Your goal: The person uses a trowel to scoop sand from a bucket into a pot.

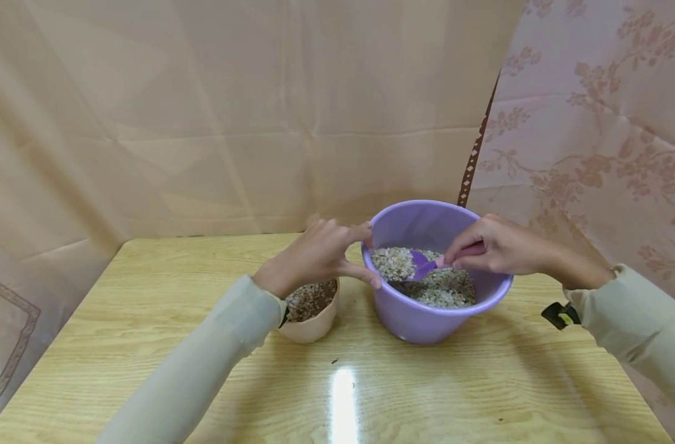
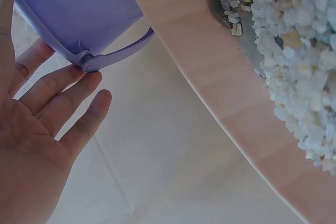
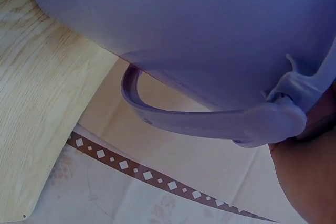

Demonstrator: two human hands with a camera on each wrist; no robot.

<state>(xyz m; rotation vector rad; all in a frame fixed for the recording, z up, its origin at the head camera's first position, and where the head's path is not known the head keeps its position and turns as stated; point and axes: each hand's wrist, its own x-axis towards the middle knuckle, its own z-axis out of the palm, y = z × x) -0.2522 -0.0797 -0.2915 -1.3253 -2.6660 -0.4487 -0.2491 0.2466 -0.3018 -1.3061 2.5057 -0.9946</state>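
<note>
My right hand (image 1: 501, 246) grips the pink handle of a small purple shovel (image 1: 423, 266) inside a lilac bucket (image 1: 434, 327). Pale gravel (image 1: 393, 263) is heaped on the shovel's blade, above more gravel (image 1: 451, 287) in the bucket. On the bucket's left side, my left hand (image 1: 321, 256) touches the rim, thumb and forefinger spread apart. The left wrist view shows its other fingers (image 2: 73, 106) loosely extended at the rim by the bucket handle (image 2: 121, 56). Beneath my left wrist stands a peach pot (image 1: 315, 327) holding small stones; the forearm covers part of it.
The bucket and pot stand on a light wooden table (image 1: 193, 283), near its back edge. Behind hangs a beige cloth (image 1: 232, 123), with a floral cloth (image 1: 604, 123) on the right. A dark speck (image 1: 334, 361) lies in front of the pot.
</note>
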